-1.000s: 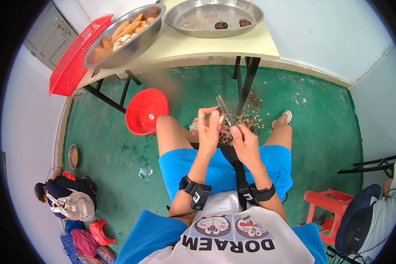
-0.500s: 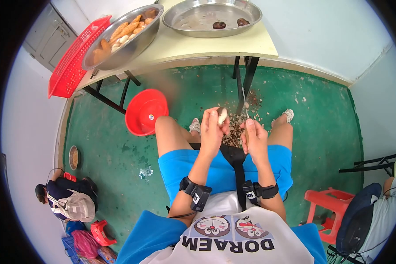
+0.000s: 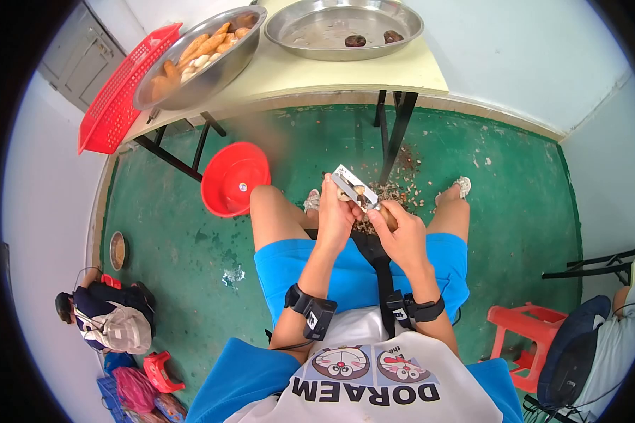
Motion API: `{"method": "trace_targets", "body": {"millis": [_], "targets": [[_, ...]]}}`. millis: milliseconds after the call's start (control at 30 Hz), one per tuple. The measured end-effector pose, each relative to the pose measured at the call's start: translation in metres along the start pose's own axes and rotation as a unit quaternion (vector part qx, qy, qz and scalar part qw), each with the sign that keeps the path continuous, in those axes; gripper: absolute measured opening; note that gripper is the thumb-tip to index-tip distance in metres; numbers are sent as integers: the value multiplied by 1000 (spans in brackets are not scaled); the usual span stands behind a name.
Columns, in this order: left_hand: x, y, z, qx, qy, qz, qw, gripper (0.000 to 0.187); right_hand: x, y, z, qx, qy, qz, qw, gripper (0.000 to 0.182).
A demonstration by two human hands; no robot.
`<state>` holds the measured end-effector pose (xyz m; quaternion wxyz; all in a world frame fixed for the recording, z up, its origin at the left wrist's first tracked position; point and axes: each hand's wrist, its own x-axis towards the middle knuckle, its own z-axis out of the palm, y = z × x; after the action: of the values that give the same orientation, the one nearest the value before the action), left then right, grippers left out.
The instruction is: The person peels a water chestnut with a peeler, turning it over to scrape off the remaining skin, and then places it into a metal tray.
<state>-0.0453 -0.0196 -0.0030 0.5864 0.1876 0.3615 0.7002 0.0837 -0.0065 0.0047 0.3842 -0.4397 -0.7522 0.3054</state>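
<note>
My left hand [image 3: 336, 220] is closed on a small, partly peeled water chestnut [image 3: 342, 195], dark-skinned with white flesh, largely covered by the blade. In my right hand [image 3: 404, 235], a peeling knife [image 3: 351, 186] is gripped by its wooden-looking handle; its broad, flat metal blade lies across the water chestnut. Both hands are close together above my lap. Scattered peelings [image 3: 402, 192] lie on the green floor beneath them.
A table [image 3: 317, 76] ahead bears a steel bowl [image 3: 243, 65] of orange-brown and white pieces, a round tray [image 3: 300, 48] with two dark pieces, and a red basket [image 3: 95, 134]. A red basin [image 3: 226, 180] sits below. Two people [image 3: 113, 321] [image 3: 614, 352] are at the sides.
The knife was upright and apart from the water chestnut; its blade has swung left and now lies over it. My right hand has moved left, closer to my left hand.
</note>
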Motion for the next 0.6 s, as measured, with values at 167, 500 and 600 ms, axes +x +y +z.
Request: {"method": "trace_targets", "body": {"millis": [167, 500, 600], "targets": [[2, -7, -1, 114, 75, 73, 988, 30, 0, 0, 0, -17, -3, -4, 1000, 25], [7, -17, -1, 246, 109, 252, 930, 29, 1, 3, 10, 108, -41, 36, 993, 29], [7, -18, 3, 264, 115, 251, 924, 28, 3, 7, 15, 249, -81, 152, 953, 34]]}}
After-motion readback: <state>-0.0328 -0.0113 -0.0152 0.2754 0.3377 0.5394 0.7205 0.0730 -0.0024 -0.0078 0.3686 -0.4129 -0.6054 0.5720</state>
